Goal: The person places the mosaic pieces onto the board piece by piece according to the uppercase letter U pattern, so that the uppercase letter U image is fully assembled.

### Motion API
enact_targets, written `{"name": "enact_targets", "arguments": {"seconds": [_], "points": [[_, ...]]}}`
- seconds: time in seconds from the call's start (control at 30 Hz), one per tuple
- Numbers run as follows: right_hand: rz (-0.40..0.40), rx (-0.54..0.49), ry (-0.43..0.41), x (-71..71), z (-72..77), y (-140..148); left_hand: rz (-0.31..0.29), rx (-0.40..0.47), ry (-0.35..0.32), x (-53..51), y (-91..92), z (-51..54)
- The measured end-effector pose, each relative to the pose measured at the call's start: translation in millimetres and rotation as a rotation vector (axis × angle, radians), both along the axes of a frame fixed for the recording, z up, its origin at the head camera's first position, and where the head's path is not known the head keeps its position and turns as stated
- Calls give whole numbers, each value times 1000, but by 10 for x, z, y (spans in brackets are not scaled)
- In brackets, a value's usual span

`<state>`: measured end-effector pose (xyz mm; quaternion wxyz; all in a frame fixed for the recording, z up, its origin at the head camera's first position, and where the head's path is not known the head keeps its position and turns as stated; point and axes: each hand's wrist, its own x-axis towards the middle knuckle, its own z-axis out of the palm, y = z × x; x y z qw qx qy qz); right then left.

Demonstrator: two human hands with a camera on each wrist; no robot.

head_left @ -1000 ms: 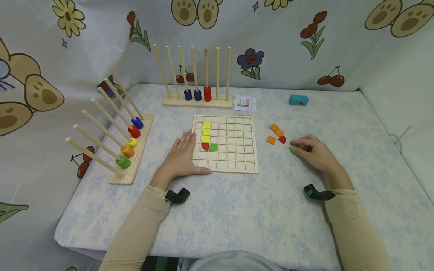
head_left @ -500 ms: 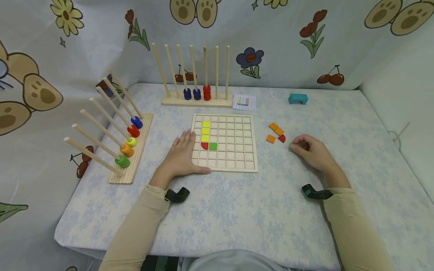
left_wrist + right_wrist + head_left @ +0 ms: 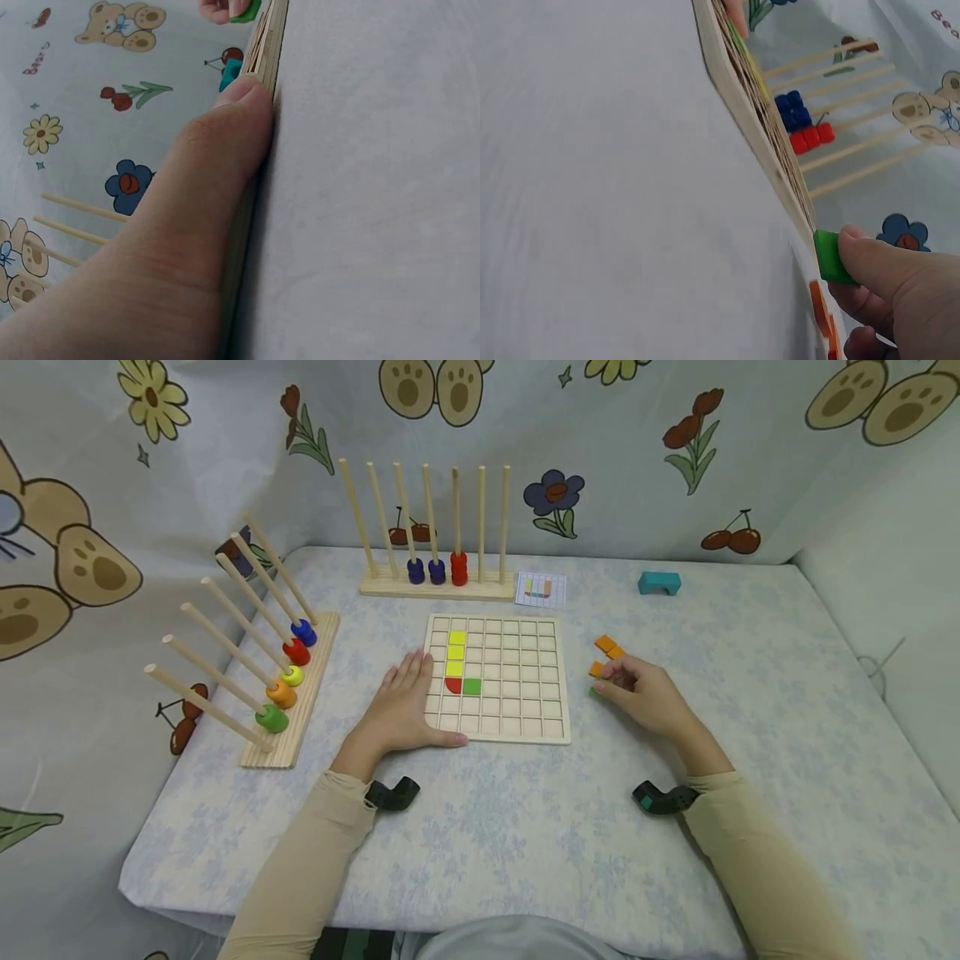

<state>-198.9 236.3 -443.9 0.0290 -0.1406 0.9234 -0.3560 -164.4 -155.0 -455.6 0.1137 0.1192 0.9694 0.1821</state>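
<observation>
A square wooden grid board (image 3: pixel 517 710) lies mid-table. In its cells, several yellow tiles (image 3: pixel 456 652) form a column, with a red quarter-round tile (image 3: pixel 453 686) below and a green tile (image 3: pixel 472 687) beside that. My left hand (image 3: pixel 401 710) rests at the board's left edge with straight fingers, the thumb along the front edge. To the right of the board, my right hand (image 3: pixel 647 695) pinches a green square tile (image 3: pixel 830 257) between thumb and fingers, just above the table. Several orange tiles (image 3: pixel 606 643) lie near its fingertips; the hand hides the loose red piece in the head view.
A peg rack (image 3: pixel 438 589) with blue and red beads stands behind the board, next to a small pattern card (image 3: pixel 541 590). Another peg rack (image 3: pixel 300 710) with coloured beads is at the left. A teal block (image 3: pixel 660 582) sits at the back right.
My right hand has moved left toward the board, carrying the green tile past the loose red and orange pieces. The left hand has stayed put.
</observation>
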Motion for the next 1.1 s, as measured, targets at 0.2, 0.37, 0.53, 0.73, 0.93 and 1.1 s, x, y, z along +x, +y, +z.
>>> {"name": "enact_targets", "arguments": {"seconds": [0.2,0.37,0.53,0.73,0.93,1.1], "points": [[93,-53,-29,-44,67,-403,1,18,-9,19,-7,-6],[150,-83,-49,-90,108,-731,0,13,-2,23,-10,-12],[181,-79,-49,-126,92,-1018,-5,11,0,21,-2,1],[195,-89,-42,-138,62,-1286,-12,14,2,17,5,11],[204,-68,-42,-140,51,-1439,-15,9,2,9,-5,11],[209,-55,-31,-140,35,-1481,-18,9,3,4,-16,19]]}}
